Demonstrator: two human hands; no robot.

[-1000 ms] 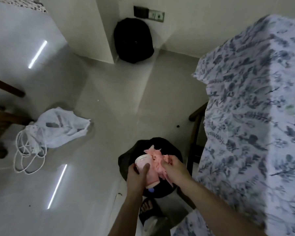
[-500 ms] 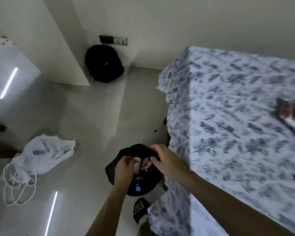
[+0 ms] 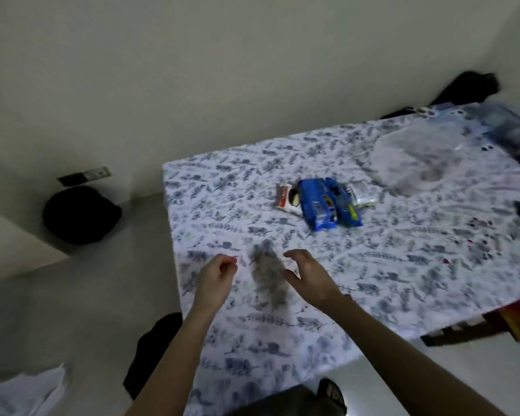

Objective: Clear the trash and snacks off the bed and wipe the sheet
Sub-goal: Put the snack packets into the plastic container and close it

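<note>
Now blue snack packs [image 3: 327,202] lie flat, long axes toward cam.

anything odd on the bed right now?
Yes. A grey smudge marks the sheet between the left hand and right hand. Snack packets lie mid-bed, and a clear plastic bag sits farther back.

The near part of the sheet [image 3: 282,334] lies bare but for a grey fuzzy clump [image 3: 267,271], which sits between the left hand [image 3: 218,276] and right hand [image 3: 308,274] — both held empty above it. Farther in, the blue snack packets [image 3: 327,202], a red-and-white wrapper [image 3: 285,198] and a clear wrapper [image 3: 361,194] bunch together mid-bed. A clear plastic bag [image 3: 427,157] fills the far right corner — open sheet runs between these.
</note>
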